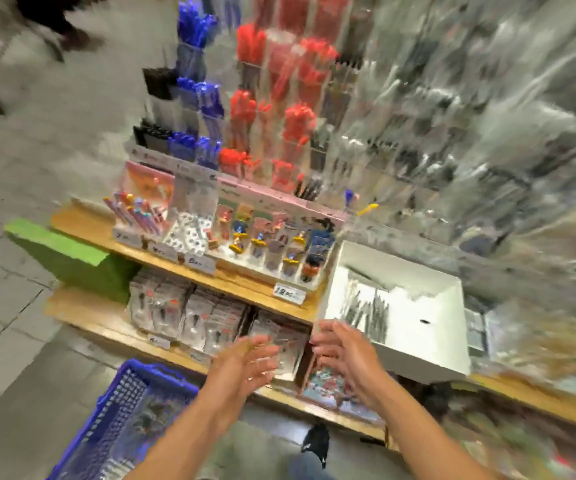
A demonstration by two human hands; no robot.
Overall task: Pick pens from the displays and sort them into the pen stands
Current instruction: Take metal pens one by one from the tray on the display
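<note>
Left hand (245, 362) fingers straight, spread, holding nothing; right hand (342, 351) fingers loosely extended, also holding nothing. Palms face each other, raised in front of the lower wooden shelf (113, 327). Heavy motion blur. Just beyond the right hand: white box (428, 355) with dark pens (366, 313) lying inside. Above, clear pen stands (245, 109) hold blue, red and black pens upright. Blue basket (124, 403) on the floor, lower left.

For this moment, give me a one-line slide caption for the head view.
Both hands, left and right, open and empty, reach toward the white box of dark pens below blurred pen stands.
</note>
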